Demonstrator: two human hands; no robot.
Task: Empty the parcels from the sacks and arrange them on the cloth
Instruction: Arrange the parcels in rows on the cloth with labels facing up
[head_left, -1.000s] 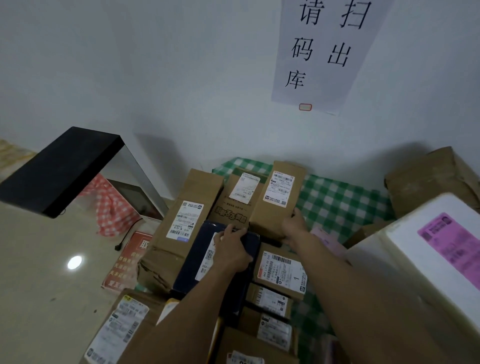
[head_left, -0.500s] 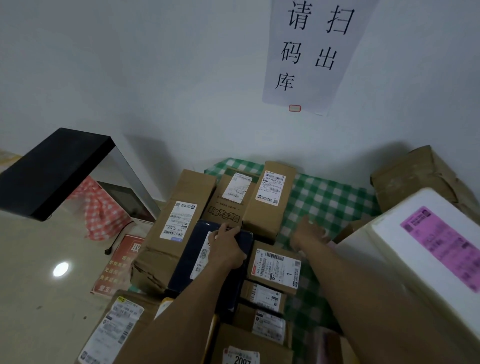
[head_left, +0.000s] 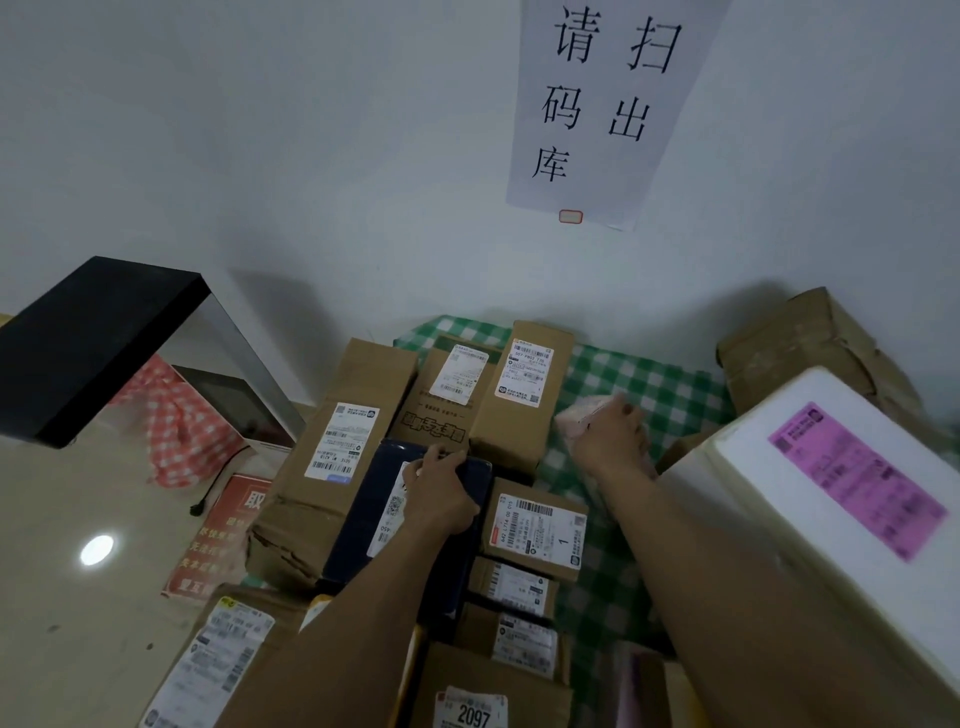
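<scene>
Several brown cardboard parcels with white labels lie packed together on a green checked cloth (head_left: 654, 384) by the wall. My left hand (head_left: 441, 493) rests on top of a dark blue parcel (head_left: 363, 519) and grips its far edge. To the right, my right hand (head_left: 610, 441) holds a soft pink parcel (head_left: 574, 415) just above the bare cloth, beside a tall brown box (head_left: 524, 395). A labelled box marked 1 (head_left: 537, 527) lies between my arms. No sack is in view.
A big white foam box (head_left: 831, 509) with a pink label fills the right side, a taped brown carton (head_left: 810, 348) behind it. At left stand a black-topped stand (head_left: 93, 343), a screen, red checked cloth (head_left: 176, 426) and a red sign (head_left: 228, 525) on the beige floor.
My right hand has left the tall brown box, moved right and taken up the pink parcel over the cloth. My left hand has stayed on the dark blue parcel.
</scene>
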